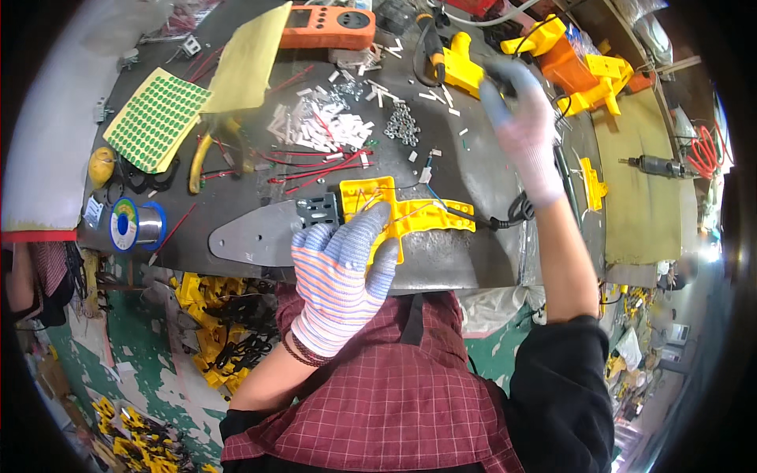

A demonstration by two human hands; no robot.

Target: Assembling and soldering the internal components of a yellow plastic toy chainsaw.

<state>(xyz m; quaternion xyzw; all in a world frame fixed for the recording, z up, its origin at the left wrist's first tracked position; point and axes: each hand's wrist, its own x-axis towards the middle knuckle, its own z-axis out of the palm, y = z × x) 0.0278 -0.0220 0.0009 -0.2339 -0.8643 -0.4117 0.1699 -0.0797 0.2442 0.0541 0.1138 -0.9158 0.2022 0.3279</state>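
A yellow plastic tool housing half lies with its hollow side up near the front edge of the bench. Thin wires cross it, and a black cord runs out of its right end. A grey metal guide bar joins its left side. My left hand, in a striped glove, grips the housing at its lower left, fingers bent over the edge. Raised to the right, my gloved right hand is slightly blurred, thumb and fingers apart with nothing seen between them. It is nearest a yellow tool body.
White sleeves and metal nuts lie in heaps behind the housing, with red wires before them. Left are a solder spool, pliers and a green-dotted sticker sheet. An orange meter stands behind; a soldering iron is beside it.
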